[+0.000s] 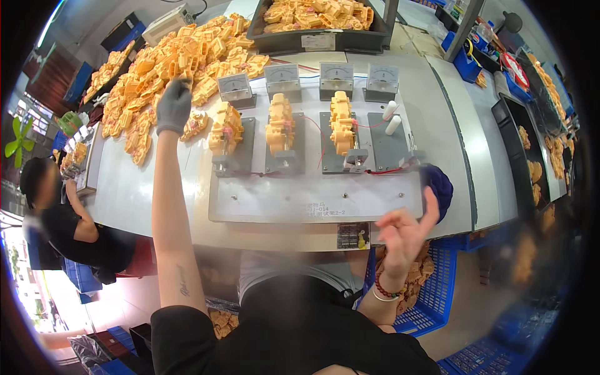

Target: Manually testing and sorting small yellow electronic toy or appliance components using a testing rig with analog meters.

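Note:
My left hand [174, 107], in a grey glove, reaches to the near side of a large heap of yellow plastic gearbox-like parts [140, 78]. Its fingertips meet the heap, and whether they grip a part is hidden. My right hand [403, 240] is bare, raised off the table's front edge with its fingers apart and nothing in them. Before me stands a white test fixture [262, 206] with several grey stations. Yellow gearboxes stand upright on the left station [225, 128], the second [280, 122] and the third [341, 122]. The rightmost station [382, 153] carries no gearbox.
Analog meters [281, 75] line the fixture's back. Two white cylinders [392, 119] are at the right station. A dark purple cloth [439, 194] lies beside the fixture. Behind stands a black bin [319, 42] of parts; below right, a blue crate [440, 287]. Another person [69, 212] sits at left.

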A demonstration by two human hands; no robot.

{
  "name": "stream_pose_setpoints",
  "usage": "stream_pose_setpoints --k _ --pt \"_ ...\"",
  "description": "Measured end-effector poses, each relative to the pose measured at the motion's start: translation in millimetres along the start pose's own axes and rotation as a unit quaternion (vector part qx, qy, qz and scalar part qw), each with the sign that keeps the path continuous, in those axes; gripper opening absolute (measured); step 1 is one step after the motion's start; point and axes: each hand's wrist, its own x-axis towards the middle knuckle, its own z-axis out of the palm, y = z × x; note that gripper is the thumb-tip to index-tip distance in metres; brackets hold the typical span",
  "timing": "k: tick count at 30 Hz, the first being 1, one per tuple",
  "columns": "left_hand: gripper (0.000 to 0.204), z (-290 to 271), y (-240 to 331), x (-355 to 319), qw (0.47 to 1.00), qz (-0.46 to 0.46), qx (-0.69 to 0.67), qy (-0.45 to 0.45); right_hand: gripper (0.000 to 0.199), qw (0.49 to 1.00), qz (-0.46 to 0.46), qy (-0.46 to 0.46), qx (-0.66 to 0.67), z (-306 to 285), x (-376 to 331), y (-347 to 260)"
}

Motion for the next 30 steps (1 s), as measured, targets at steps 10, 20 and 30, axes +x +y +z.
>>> stream_pose_setpoints --k 10,20,30 --pt "0.055 17 -30 -63 0.971 -0.216 -0.064 -0.081 0.059 0.988 -0.047 0.078 -0.123 -23 31 12" --pt "0.083 -36 66 -112 0.538 0.082 -0.818 -0.187 0.031 0.981 -0.094 0.1 -0.136 -28 62 51" --pt "0.049 -54 191 -100 0.556 0.247 -0.714 -0.347 0.021 0.984 -0.133 0.088 -0.086 -28 62 53"
